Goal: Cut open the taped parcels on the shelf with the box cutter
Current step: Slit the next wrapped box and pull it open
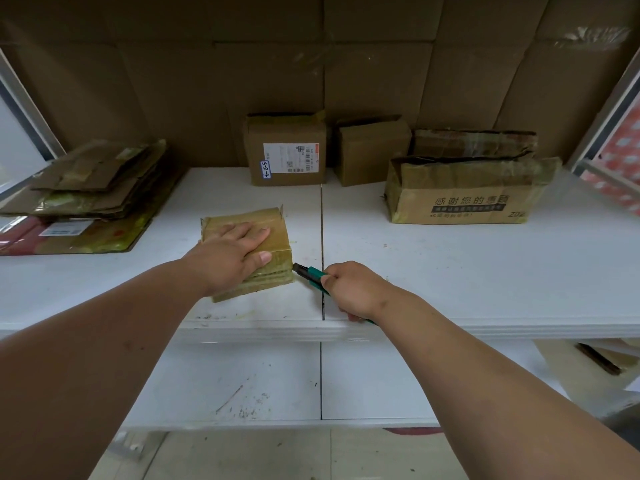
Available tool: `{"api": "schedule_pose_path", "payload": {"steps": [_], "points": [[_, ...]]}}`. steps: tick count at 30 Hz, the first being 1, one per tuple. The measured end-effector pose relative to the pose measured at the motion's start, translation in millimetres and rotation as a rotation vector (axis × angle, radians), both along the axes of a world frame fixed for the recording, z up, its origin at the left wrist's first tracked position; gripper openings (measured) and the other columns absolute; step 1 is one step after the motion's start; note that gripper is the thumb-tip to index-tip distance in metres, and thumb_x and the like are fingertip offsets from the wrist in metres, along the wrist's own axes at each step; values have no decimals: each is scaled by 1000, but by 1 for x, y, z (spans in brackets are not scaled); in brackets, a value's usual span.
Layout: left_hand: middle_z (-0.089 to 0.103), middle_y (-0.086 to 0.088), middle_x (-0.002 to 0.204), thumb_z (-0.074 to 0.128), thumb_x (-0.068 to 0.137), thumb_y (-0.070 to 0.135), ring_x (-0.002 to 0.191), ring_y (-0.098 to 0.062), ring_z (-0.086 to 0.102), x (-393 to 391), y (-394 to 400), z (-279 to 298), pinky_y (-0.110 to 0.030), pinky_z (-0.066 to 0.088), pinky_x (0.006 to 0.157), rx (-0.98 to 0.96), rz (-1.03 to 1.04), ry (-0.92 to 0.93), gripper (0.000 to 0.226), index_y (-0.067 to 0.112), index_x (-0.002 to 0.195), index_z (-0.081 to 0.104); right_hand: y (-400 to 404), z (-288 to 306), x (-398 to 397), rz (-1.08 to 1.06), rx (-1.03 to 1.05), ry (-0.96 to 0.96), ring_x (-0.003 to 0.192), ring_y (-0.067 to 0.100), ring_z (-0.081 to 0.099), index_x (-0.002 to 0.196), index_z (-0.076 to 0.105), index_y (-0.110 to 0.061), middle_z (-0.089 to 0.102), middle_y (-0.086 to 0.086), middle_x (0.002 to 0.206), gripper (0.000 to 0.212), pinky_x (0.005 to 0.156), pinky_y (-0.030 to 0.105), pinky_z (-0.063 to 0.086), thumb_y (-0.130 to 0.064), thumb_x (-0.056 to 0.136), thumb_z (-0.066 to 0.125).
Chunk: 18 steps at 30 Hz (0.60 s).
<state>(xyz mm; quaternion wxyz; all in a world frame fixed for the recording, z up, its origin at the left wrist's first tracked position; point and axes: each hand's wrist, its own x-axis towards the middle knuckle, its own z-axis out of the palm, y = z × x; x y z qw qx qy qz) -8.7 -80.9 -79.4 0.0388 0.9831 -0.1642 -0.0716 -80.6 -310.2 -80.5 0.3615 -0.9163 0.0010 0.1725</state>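
Observation:
A small flat parcel (277, 233), wrapped in yellowish tape, lies on the white shelf (450, 271) near its front edge. My left hand (228, 252) presses flat on top of it, fingers straight. My right hand (349, 289) grips a green box cutter (310, 275); its dark tip touches the parcel's near right corner. A taped box with a white label (285, 148), a plain box (372, 150) and a wide printed box (467, 192) stand at the back.
A pile of flattened cardboard (93, 188) lies at the left of the shelf. Behind the printed box sits another taped box (474, 142). A lower shelf (277, 382) runs below. Cardboard sheets line the back wall.

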Motion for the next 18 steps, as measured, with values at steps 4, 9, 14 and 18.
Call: {"api": "schedule_pose_path", "payload": {"steps": [4, 9, 14, 18], "points": [[4, 8, 164, 21, 98, 60, 150, -21, 1, 2, 2, 1, -51, 12, 119, -2, -4, 18, 61, 41, 154, 7, 0, 0, -1, -22, 14, -12, 61, 24, 52, 85, 53, -14, 49, 4, 76, 25, 60, 32, 48, -16, 102, 35], [5, 9, 164, 23, 99, 57, 150, -21, 2, 0, 1, 4, -49, 10, 118, -32, -10, 57, 59, 41, 154, 9, 0, 1, 0, -5, 22, 1, 64, 23, 50, 91, 54, -12, 47, 3, 78, 22, 65, 35, 51, -15, 102, 34], [12, 7, 163, 22, 99, 56, 149, -22, 8, 0, 12, 8, -47, 11, 118, -100, 42, 48, 59, 38, 155, 13, -2, 0, 1, 54, -65, 67, 62, 22, 49, 98, 60, -6, 48, 3, 77, 23, 60, 31, 46, -13, 97, 38], [7, 8, 163, 24, 99, 57, 150, -22, 4, 2, 9, 8, -49, 10, 120, -38, -29, 79, 59, 41, 154, 11, -7, -4, 1, -28, 55, 0, 58, 25, 57, 95, 59, -13, 55, 6, 78, 26, 64, 35, 51, -24, 101, 36]]}}
